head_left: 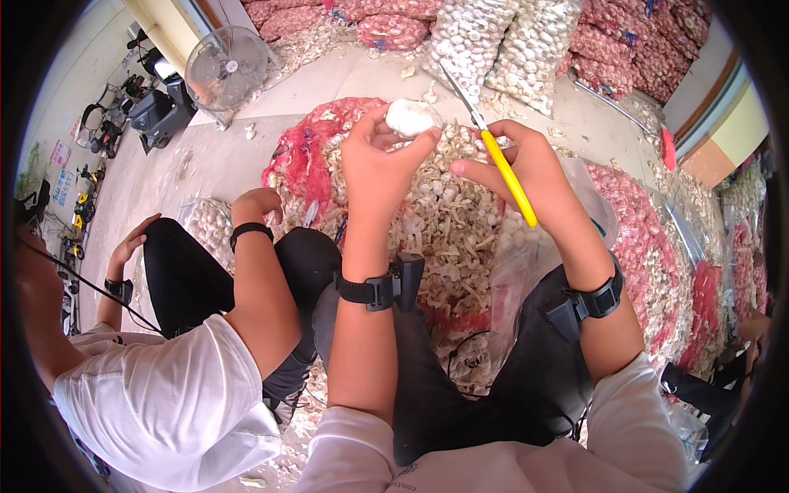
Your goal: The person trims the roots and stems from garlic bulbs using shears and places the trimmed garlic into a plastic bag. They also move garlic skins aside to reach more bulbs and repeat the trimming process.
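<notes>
My left hand [380, 148] is closed around a white garlic bulb [412, 118], held up over the pile with thumb and fingers. In my right hand [526, 164] is a yellow-handled cutting tool [511, 181] with a slim, pointed metal blade aimed up and to the left. Whether it is a knife or shears I cannot make out. The blade stands apart from the bulb, to its right. Below both hands lies a heap of garlic bulbs, stems and dry skins [448, 222] in an opened red mesh sack [306, 156]. A clear plastic bag [526, 263] lies against my right leg.
A person in a white shirt [164, 386] sits close on my left, one hand [259, 204] near the heap. Full garlic sacks [468, 49] stand at the back, more mesh sacks [641, 238] on the right. A fan [226, 67] is at the far left.
</notes>
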Demonstrator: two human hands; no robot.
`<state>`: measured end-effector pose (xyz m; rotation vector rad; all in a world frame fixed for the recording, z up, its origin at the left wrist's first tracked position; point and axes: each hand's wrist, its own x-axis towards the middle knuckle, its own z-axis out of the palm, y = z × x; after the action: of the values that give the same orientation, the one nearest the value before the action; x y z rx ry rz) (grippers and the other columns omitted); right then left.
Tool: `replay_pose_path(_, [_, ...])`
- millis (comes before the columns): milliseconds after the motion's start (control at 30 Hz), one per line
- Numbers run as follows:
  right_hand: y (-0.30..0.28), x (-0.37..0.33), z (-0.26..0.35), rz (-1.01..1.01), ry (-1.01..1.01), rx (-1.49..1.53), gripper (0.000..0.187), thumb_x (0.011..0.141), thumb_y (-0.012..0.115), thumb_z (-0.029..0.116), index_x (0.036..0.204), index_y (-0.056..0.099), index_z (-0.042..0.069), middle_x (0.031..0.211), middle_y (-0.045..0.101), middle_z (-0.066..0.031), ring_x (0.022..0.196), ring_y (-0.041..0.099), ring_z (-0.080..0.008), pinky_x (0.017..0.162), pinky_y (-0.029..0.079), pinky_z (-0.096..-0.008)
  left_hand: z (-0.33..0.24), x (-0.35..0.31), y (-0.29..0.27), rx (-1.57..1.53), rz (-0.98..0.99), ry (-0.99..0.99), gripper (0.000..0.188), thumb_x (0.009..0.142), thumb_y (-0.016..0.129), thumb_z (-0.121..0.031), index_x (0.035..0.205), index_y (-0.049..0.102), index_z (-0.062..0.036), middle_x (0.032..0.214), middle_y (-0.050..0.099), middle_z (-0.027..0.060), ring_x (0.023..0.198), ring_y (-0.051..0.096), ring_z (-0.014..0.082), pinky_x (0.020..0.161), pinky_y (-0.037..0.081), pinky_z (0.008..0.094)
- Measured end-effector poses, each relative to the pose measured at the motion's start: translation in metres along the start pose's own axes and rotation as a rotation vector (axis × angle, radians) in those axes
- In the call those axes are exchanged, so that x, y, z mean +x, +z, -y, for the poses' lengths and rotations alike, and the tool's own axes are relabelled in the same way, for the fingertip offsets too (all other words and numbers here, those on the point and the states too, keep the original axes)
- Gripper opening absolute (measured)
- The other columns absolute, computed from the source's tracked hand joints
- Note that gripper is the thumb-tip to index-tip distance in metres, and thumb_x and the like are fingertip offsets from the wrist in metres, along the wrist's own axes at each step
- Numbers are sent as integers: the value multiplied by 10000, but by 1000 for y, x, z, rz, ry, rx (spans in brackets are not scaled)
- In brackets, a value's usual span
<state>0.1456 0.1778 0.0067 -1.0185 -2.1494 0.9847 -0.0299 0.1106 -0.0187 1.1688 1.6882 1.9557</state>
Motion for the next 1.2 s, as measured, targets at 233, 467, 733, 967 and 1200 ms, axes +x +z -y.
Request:
replay_pose_path(233, [15,-9,-4,367,27,208,912,795,742,523,1346,304,-58,1067,572,-178,971,575,-229,847,474,-324,0,-10,-24,-585,119,-295,304,819,686,-130,1064,596,27,928,653,91,819,644,177,707,554,316])
replay_pose_path(467, [27,-20,11,243,-181,255,609,814,788,185,1258,396,44,938,515,-35,889,484,-110,790,434,-255,-1,-19,-42,-789,287,-435,460,891,439,-398,1133,548,-22,1000,652,93,857,630,161,726,512,294])
replay_pose_path(733, [32,-18,12,58,-3,627,497,768,793,30,1147,472,56,919,622,-37,852,598,-84,712,498,-209,-11,-26,-21,-686,508,-446,536,914,409,-306,1351,438,3,1211,604,145,1049,617,232,844,519,344])
replay_pose_path(967, [13,-14,-6,-36,-109,564,491,748,818,63,1127,506,60,862,633,-20,749,599,-58,631,491,-193,-16,-31,6,-439,375,-242,439,927,638,-148,1301,523,49,1030,691,140,856,686,157,716,584,255])
replay_pose_path(1200, [-7,-23,-6,-34,-2,657,491,725,856,162,1090,559,22,826,662,-46,727,600,-63,589,463,-209,-17,-39,23,-429,430,-194,367,946,599,-125,1266,557,51,1046,683,141,870,688,174,748,594,278])
